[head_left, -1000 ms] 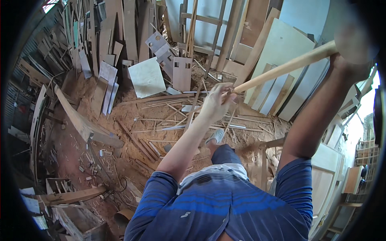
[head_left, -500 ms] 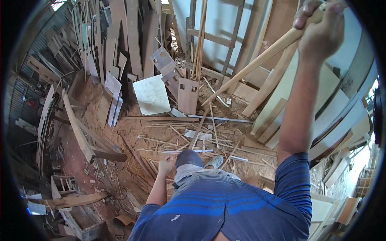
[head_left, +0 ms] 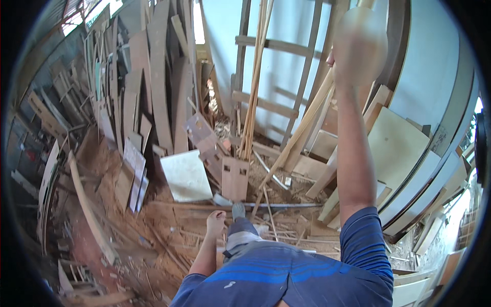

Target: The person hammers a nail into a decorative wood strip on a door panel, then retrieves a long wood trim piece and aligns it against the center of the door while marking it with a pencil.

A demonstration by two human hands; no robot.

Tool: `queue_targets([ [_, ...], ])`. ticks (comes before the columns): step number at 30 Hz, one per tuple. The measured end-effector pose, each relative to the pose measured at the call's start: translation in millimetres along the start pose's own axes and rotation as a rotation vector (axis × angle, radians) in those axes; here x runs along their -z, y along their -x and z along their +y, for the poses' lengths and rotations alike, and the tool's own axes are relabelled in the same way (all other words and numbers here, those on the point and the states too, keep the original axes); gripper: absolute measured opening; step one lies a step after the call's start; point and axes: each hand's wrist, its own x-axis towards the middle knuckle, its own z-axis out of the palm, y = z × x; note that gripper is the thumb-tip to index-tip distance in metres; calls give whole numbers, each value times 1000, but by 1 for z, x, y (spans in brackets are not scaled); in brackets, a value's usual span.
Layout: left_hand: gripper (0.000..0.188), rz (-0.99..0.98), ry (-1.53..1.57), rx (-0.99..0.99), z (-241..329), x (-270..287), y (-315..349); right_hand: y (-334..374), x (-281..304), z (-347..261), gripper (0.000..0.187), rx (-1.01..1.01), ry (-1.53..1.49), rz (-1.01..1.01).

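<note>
My right hand (head_left: 360, 48) is raised high at the upper right, blurred, with a fingertip curled round a long wooden strip (head_left: 302, 128). The strip slants down to the left, its lower end near the scrap-strewn floor; its top passes above my hand. Down at the lower middle, my left hand (head_left: 216, 223) hangs in a loose fist, and I see nothing in it. Close beyond it are a pale square board (head_left: 186, 176) and a brown panel with two square holes (head_left: 235, 179). One of my shoes (head_left: 238, 211) shows beside the left hand.
Tall planks (head_left: 161, 77) lean along the left wall. A wooden ladder-like frame (head_left: 276, 48) and thin upright strips (head_left: 255, 77) stand against the pale back wall. Large sheets (head_left: 396, 143) lean at the right. A curved timber piece (head_left: 89, 204) stands at left; offcuts (head_left: 192, 236) litter the floor.
My right hand has moved left with the wooden strip, which now stands steeper. The view has tilted up and my foot has stepped forward. My left hand stays low and closed.
</note>
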Motion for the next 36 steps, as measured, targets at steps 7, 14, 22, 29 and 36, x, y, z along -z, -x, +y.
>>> queue_targets([
  [7, 18, -132, 126, -399, 166, -25, -254, -50, -92, 147, 40, -114, 278, 54],
  [14, 31, -283, 27, -596, 367, -18, -393, -59, -116, 257, 32, -224, 666, 20],
  [22, 37, -102, 9, -792, 475, -78, -509, -81, -127, 330, 31, -261, 671, 29],
  [29, 87, 246, -31, -816, 540, -130, -537, -81, -94, 405, 32, -177, 627, 17],
  [36, 70, 303, -155, -652, 586, -122, -574, -55, -132, 389, 41, 246, 1165, 200],
])
